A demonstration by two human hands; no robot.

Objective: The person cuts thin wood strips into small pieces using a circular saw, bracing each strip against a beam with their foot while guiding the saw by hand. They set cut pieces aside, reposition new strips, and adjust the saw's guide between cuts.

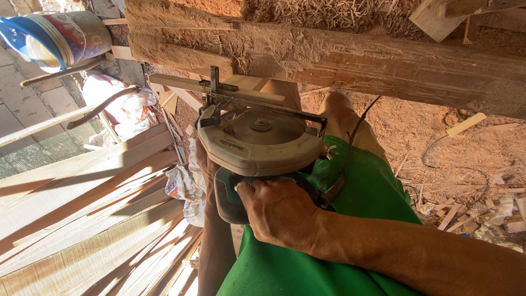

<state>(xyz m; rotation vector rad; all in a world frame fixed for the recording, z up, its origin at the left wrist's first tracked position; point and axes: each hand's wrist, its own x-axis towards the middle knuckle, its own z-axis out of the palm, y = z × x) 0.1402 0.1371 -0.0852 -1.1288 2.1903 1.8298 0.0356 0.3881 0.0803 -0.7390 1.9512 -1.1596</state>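
A circular saw (pixel 257 145) with a pale blade guard and a teal body rests over my lap, its metal base against a narrow wooden strip (pixel 219 87). My right hand (pixel 279 214) is closed around the saw's handle. My left hand (pixel 203 164) reaches up along the saw's left side and is mostly hidden behind the guard, so its grip is unclear. The saw's dark cord (pixel 353 131) trails over my green shorts (pixel 350 181) and bare leg (pixel 342 115).
A heavy rough timber beam (pixel 356 60) coated in sawdust runs across the top. Several thin wooden slats (pixel 82 208) are piled at the left. A blue and white bucket (pixel 55 38) stands at the upper left. Offcuts (pixel 464 125) and shavings litter the sawdust ground at the right.
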